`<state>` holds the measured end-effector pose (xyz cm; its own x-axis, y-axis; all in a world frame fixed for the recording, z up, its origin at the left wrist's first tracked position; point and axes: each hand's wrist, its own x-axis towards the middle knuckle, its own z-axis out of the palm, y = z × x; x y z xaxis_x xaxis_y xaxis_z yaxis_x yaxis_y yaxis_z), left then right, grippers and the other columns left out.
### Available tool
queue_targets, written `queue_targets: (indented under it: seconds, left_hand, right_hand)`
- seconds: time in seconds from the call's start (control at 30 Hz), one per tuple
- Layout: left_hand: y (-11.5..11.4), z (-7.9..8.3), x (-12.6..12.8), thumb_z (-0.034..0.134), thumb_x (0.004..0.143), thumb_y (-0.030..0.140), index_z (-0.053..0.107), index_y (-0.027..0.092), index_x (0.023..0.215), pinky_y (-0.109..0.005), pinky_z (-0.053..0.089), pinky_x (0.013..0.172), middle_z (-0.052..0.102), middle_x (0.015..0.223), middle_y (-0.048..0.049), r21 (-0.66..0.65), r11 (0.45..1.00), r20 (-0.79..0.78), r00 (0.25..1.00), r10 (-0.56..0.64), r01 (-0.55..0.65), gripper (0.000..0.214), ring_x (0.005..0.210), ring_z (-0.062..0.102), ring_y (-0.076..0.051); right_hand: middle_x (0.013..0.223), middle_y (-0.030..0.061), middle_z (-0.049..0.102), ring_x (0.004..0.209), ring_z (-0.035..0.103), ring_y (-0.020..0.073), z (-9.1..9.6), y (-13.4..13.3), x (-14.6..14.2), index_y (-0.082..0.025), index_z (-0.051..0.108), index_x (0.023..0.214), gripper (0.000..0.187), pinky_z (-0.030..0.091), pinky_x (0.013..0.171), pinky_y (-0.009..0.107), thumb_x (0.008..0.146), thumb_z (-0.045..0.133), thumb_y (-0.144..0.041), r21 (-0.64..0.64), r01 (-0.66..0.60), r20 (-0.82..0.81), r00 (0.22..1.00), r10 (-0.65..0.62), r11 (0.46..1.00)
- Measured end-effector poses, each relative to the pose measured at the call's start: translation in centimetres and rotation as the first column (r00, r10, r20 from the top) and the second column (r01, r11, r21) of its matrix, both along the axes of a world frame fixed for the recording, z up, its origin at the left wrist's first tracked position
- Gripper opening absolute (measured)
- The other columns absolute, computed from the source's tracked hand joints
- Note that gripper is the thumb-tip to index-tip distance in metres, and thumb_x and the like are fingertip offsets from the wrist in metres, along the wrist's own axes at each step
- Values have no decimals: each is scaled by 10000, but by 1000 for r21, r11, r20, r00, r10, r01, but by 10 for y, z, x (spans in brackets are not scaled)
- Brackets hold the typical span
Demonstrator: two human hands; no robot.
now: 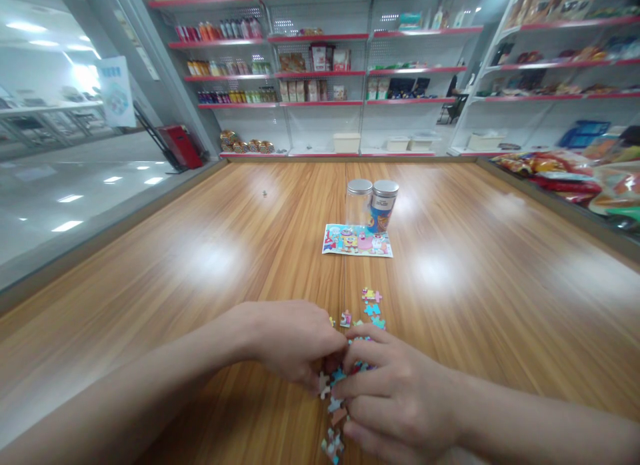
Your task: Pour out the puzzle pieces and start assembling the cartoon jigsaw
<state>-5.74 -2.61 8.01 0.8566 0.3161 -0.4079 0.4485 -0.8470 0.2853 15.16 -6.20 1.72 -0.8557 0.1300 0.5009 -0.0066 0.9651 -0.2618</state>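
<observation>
Both of my hands meet over a small heap of jigsaw puzzle pieces [334,403] on the wooden table. My left hand [295,338] has its fingers bent down and drawn together at the heap's left side; its fingertips are largely hidden. On the right, my right hand [395,385] lies over the pieces with fingers apart, touching some of them. Beyond the hands lie a yellow and pink piece [371,294], a light blue piece [372,309] and a pink piece [346,318]. A cartoon picture sheet [357,246] lies farther back.
Behind the sheet stand a clear jar [359,208] and a printed jar [384,211], both with silver lids. A tiny object [265,193] sits at the far left of the table [240,265]. Snack bags [555,175] line the right edge. Stocked shelves [320,71] rise behind.
</observation>
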Motion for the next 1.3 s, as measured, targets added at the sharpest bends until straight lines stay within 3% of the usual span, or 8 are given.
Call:
queue_targets:
  seconds: [0.37, 0.77, 0.93, 1.03, 1.1, 1.2, 1.23, 1.3]
  left_hand:
    - [1, 4, -6, 739, 805, 237, 691, 228, 811, -297, 232, 457, 724, 710, 3, 100, 995, 35, 999, -32, 28, 49, 564, 607, -167]
    - [5, 12, -10, 808, 787, 370, 687, 230, 826, -261, 259, 465, 706, 691, 32, 31, 998, -6, 998, 56, -56, 189, 575, 601, -152]
    - [6, 6, -10, 802, 792, 415, 684, 223, 796, -261, 221, 443, 656, 618, 30, 79, 993, 16, 996, 84, -85, 226, 521, 565, -146]
    - [2, 3, -8, 785, 813, 416, 656, 207, 796, -259, 261, 461, 650, 633, 31, 76, 994, 147, 987, 63, -75, 246, 531, 558, -132]
    - [-3, -3, -3, 726, 866, 404, 630, 197, 814, -252, 340, 510, 656, 685, 23, 63, 994, 339, 938, 65, -91, 235, 587, 566, -127]
    - [-15, -22, 7, 629, 896, 314, 603, 161, 860, -319, 466, 711, 655, 825, -48, 166, 948, 700, 709, 81, -271, 159, 774, 567, -178]
    - [-19, -29, 10, 598, 895, 259, 615, 156, 907, -355, 482, 793, 661, 893, -70, 187, 940, 754, 655, 48, -284, 105, 845, 565, -195]
    - [-27, -42, 13, 615, 862, 249, 629, 143, 1086, -422, 484, 910, 662, 1055, -110, 231, 942, 773, 634, -25, -245, 249, 1005, 556, -243]
  right_hand:
    - [774, 34, 706, 868, 596, 198, -1, 0, 1, -192, 644, 745, 175, 440, 950, 427, 907, 611, -250, 44, 18, 0, 1000, -18, 999]
    - [760, 28, 698, 795, 608, 193, 5, -4, 0, -207, 625, 767, 123, 466, 868, 408, 889, 639, -210, 39, 30, -64, 998, -27, 999]
    - [757, 36, 689, 715, 576, 186, 13, 6, 12, -191, 615, 823, 76, 448, 736, 385, 870, 604, -132, -28, 126, -198, 972, -129, 992]
    - [757, 40, 669, 674, 539, 164, 13, 24, 33, -177, 602, 841, 124, 408, 657, 341, 842, 588, -53, -94, 282, -301, 906, -297, 955]
    - [760, 41, 634, 696, 548, 160, 8, 34, 49, -171, 616, 887, 150, 410, 641, 316, 847, 574, -33, -174, 372, -330, 850, -410, 912]
    - [761, 31, 584, 683, 535, 155, -4, 37, 73, -175, 634, 983, 184, 399, 608, 294, 866, 557, -57, -244, 417, -170, 870, -462, 875]
    - [769, 29, 576, 686, 532, 159, -7, 34, 80, -181, 636, 1008, 195, 393, 604, 295, 865, 565, -70, -249, 415, -97, 888, -449, 875]
    - [827, 41, 585, 735, 545, 172, -10, 24, 88, -193, 633, 1054, 216, 407, 632, 304, 867, 581, -98, -274, 430, -2, 894, -447, 861]
